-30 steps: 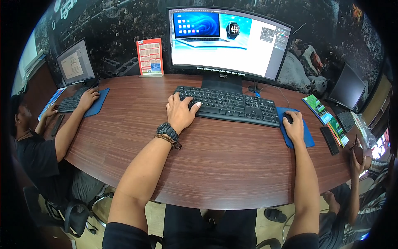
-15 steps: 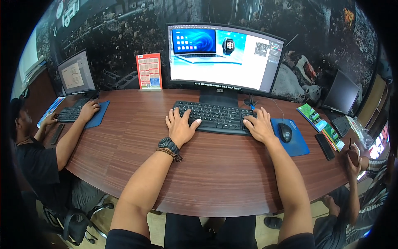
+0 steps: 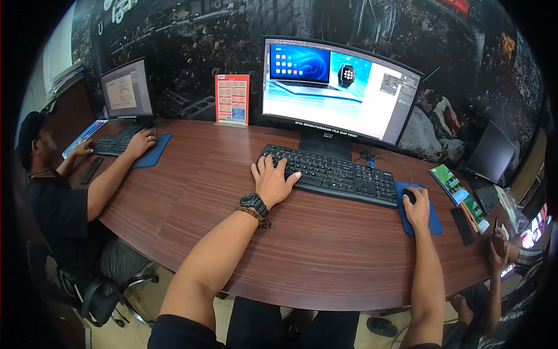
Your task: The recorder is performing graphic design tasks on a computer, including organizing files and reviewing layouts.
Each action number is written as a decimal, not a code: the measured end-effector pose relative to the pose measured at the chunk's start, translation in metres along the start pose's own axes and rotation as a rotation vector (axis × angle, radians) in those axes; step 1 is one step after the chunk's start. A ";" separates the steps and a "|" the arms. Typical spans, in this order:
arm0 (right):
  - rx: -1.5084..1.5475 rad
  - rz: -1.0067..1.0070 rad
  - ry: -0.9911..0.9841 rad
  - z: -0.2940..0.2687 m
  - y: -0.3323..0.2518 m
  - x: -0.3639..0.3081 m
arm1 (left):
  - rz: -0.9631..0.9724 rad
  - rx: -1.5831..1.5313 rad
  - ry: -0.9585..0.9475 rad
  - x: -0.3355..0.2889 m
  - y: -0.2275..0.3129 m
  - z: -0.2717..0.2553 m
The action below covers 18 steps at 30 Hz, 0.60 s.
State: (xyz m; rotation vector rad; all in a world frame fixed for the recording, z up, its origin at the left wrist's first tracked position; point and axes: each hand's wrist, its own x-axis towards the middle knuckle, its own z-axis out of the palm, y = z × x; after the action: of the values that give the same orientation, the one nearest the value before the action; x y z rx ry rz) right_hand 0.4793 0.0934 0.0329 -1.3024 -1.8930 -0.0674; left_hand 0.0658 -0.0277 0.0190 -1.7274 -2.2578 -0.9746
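My left hand [image 3: 273, 181] rests with spread fingers on the left end of a black keyboard [image 3: 334, 174]. A black watch [image 3: 254, 202] and a beaded bracelet [image 3: 263, 220] circle that wrist. At the keyboard's right, my right hand [image 3: 418, 209] is closed over a black computer mouse [image 3: 410, 196], mostly covered by the fingers. The mouse sits on a blue mouse pad [image 3: 433, 224]. Behind the keyboard stands a wide curved monitor [image 3: 343, 87] on a black stand. Its screen displays a laptop and a smartwatch picture on a bright blue and white background.
A red-and-white desk calendar [image 3: 232, 100] stands left of the monitor. Brochures [image 3: 449, 183] and a dark phone-like slab [image 3: 462, 226] lie right of the pad. At left, a person [image 3: 64, 186] uses another keyboard and monitor [image 3: 126, 90]. Another person's hand [image 3: 498, 250] shows at the desk's right edge.
My right hand has left the keyboard's right end and moved right onto the mouse. My left hand stays on the keyboard. The whole view has shifted and tilted slightly.
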 end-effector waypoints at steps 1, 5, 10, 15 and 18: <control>-0.010 0.015 -0.011 0.002 -0.001 0.001 | 0.006 0.008 0.024 -0.001 -0.002 -0.001; 0.015 0.067 -0.038 0.000 -0.007 0.003 | 0.022 -0.001 0.034 -0.001 -0.003 -0.002; 0.061 0.009 -0.026 0.005 0.010 0.003 | 0.005 -0.032 0.041 0.001 0.000 -0.003; 0.045 0.038 -0.044 0.004 -0.004 0.004 | 0.009 -0.023 0.051 0.000 -0.006 0.000; 0.029 0.055 -0.040 0.005 -0.002 0.004 | 0.020 -0.026 0.045 0.001 -0.006 0.001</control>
State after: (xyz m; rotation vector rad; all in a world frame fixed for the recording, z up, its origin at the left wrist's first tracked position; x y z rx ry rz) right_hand 0.4744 0.0977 0.0333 -1.3439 -1.8834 0.0147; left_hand 0.0608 -0.0275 0.0164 -1.7177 -2.2056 -1.0318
